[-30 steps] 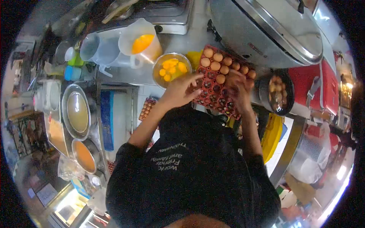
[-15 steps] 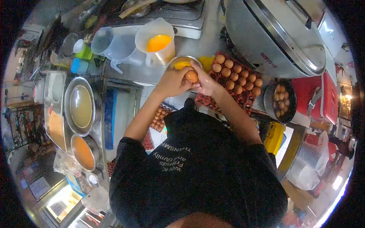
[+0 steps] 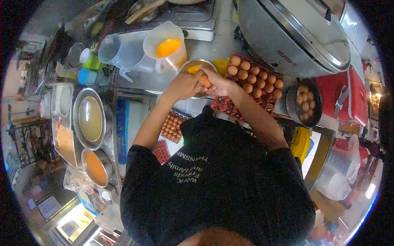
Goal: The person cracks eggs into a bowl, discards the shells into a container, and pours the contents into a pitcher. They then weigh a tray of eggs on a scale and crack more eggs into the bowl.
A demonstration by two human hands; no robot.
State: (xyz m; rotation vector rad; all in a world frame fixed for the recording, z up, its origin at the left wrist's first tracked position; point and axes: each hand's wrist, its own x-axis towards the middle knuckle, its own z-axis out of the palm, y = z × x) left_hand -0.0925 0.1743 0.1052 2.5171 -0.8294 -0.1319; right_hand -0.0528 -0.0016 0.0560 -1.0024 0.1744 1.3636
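A brown egg [image 3: 205,81] is held between my two hands over the near edge of a metal bowl [image 3: 211,65] that has yellow egg in it. My left hand [image 3: 186,85] has its fingers closed round the egg from the left. From the right, my right hand [image 3: 221,83] presses on the same egg, fingers bent over it. Just right of the hands lies a red tray [image 3: 223,105] with several brown eggs [image 3: 248,87]. A clear jug [image 3: 177,55] with orange-yellow liquid stands behind the left hand.
Empty clear jugs [image 3: 130,54] stand at the back left, below a stove [image 3: 201,20]. A large metal cooker [image 3: 271,41] is at the back right, near a black pot [image 3: 292,107] of eggs. Metal bowls [image 3: 76,119] of liquid sit at the far left.
My hands have closed further over the egg, and less of it shows. The whole view has shifted slightly; the bowl, jug and tray keep their places relative to one another.
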